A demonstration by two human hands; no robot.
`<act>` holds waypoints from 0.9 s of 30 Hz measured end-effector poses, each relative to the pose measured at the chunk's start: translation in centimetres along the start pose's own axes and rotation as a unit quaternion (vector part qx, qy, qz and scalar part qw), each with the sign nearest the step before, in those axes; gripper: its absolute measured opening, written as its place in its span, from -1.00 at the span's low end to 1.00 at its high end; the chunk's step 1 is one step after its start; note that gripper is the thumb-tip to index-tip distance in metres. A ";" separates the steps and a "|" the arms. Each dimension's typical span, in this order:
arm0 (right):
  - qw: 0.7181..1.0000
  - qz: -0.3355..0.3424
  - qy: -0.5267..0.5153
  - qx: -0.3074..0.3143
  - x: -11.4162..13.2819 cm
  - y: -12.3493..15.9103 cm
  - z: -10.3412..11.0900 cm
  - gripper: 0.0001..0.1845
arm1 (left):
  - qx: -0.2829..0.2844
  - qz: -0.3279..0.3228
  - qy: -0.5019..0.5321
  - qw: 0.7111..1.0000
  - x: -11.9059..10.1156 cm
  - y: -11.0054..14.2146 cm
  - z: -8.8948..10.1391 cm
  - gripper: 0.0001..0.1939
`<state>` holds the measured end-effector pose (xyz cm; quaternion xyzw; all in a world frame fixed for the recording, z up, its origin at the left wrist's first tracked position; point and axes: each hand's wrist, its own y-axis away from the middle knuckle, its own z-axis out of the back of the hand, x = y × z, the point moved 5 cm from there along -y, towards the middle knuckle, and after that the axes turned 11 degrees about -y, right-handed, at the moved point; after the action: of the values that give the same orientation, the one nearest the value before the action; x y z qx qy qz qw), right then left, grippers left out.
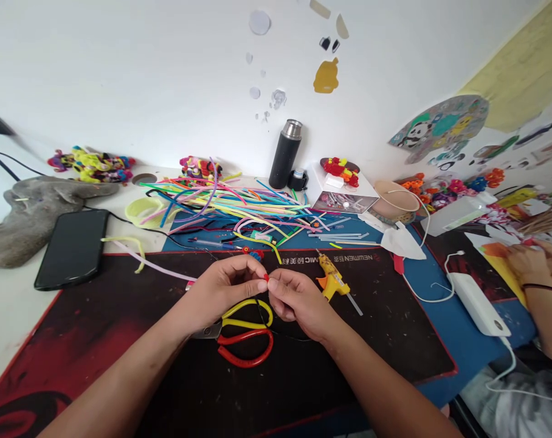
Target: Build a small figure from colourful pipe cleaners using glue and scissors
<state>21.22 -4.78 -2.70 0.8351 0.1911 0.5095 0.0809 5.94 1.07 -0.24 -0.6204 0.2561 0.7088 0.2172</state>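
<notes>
Over the dark mouse mat, my left hand (233, 283) and my right hand (294, 298) meet fingertip to fingertip. Both pinch a small red piece (266, 278), mostly hidden by the fingers; it looks like a bit of pipe cleaner. A thin dark strand hangs just below the fingers. Under my hands lie scissors (246, 347) with one yellow and one red handle, their blades partly covered by my left hand. Right of my right hand is a yellow hot glue gun (333, 277) with a glue stick in its back end.
Many coloured pipe cleaners (230, 204) are heaped behind the mat, near a black thermos (286, 155). A phone (72, 249) lies at left beside a grey plush toy (25, 213). At right are a white power bank (479, 304) with cables and another person's hands (531, 264).
</notes>
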 end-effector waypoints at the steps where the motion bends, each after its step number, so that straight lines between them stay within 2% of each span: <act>1: 1.000 0.001 0.001 0.001 0.0 0.0 0.0 -0.48 | 0.002 0.000 0.004 1.000 -0.1 0.0 0.0 -0.71; 10: 1.000 0.014 0.000 -0.020 -0.6 0.4 0.2 -0.50 | 0.024 0.001 0.038 0.999 0.5 0.0 -0.1 -0.70; 14: 0.999 0.019 0.020 -0.043 0.0 1.8 0.2 -0.49 | 0.018 0.009 0.055 0.998 1.0 -0.2 0.1 -0.68; 17: 0.995 0.025 0.076 -0.064 1.2 3.5 0.7 -0.46 | 0.007 0.012 0.051 0.999 1.3 -0.3 0.3 -0.66; 20: 0.978 0.049 0.165 -0.121 2.5 5.7 2.1 -0.47 | 0.005 0.017 0.032 0.999 1.5 -0.3 0.3 -0.64; 22: 0.954 0.069 0.231 -0.179 3.2 7.3 3.8 -0.54 | 0.001 0.028 0.018 0.999 1.6 -0.2 0.3 -0.63; 27: 0.902 0.079 0.333 -0.263 2.8 10.7 8.2 -0.63 | -0.004 0.044 0.001 0.999 1.4 0.1 0.1 -0.59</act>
<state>32.08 -12.95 -0.74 0.5774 -0.0007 0.7942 0.1891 5.62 1.04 -1.59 -0.6100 0.2806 0.7180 0.1832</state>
